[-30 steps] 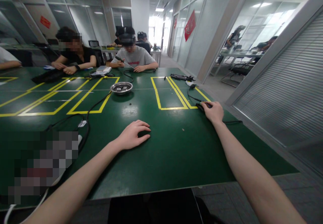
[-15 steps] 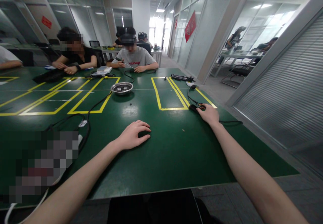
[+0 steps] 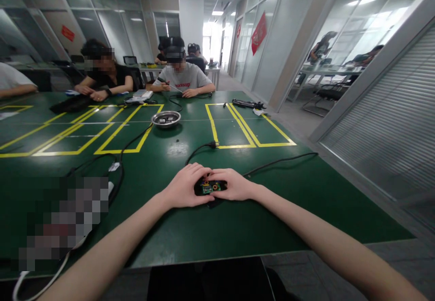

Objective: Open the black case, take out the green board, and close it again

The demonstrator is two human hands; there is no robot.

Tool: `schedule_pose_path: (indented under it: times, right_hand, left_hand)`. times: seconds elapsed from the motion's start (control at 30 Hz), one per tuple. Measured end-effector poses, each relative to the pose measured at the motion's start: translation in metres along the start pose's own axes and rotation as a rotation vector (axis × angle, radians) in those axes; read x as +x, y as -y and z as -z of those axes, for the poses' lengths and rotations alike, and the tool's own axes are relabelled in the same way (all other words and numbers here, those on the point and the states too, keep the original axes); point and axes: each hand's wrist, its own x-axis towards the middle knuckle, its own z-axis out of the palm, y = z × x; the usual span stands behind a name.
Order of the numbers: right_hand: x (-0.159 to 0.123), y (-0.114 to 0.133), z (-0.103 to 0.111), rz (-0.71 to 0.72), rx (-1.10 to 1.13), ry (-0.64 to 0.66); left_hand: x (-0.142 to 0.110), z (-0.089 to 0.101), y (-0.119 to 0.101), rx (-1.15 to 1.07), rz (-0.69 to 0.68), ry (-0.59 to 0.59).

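Note:
In the middle of the near table, my right hand (image 3: 234, 184) grips an opened power adapter, its green circuit board (image 3: 211, 187) with copper coils showing in a black casing. My left hand (image 3: 186, 187) curls round the adapter's left end, thumb at the near side and fingers at the far side. Both hands partly cover the casing. From the adapter a short black cord (image 3: 194, 151) runs away to a black plug (image 3: 212, 144). Another black cord (image 3: 282, 160) trails off to the right across the green table.
A metal bowl (image 3: 166, 119) with small metal parts stands farther back. Yellow tape (image 3: 234, 146) marks rectangles on the table (image 3: 272, 219). A blurred-out power strip (image 3: 64, 219) with cables lies at left. A black tool-like item (image 3: 247, 104) lies at the far right. Co-workers (image 3: 183, 77) sit opposite.
My right hand has brought the opened adapter and its cords from the right side to the middle. My left hand, empty before, has closed round the adapter's left end.

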Motion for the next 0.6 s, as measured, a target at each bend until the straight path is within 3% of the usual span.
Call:
schedule_pose_path:
  times: [0.2,0.3,0.4,0.5,0.6]
  right_hand:
    - [0.0,0.005,0.014,0.0,-0.07,-0.155]
    - [-0.002,-0.001,0.025,-0.132,-0.228,-0.191]
    - [-0.006,-0.012,0.035,-0.321,-0.355,-0.121]
    - [-0.011,-0.022,0.042,-0.422,-0.242,-0.039]
    - [-0.014,-0.027,0.044,-0.428,0.012,-0.065]
  left_hand:
    - [-0.001,-0.005,-0.001,0.014,0.062,0.053]
    - [-0.001,-0.003,0.003,0.062,0.081,0.081]
    - [-0.001,0.0,0.004,0.102,0.109,0.107]
    - [-0.001,0.002,0.006,0.111,0.142,0.123]
    - [-0.002,0.001,0.008,0.095,0.157,0.121]
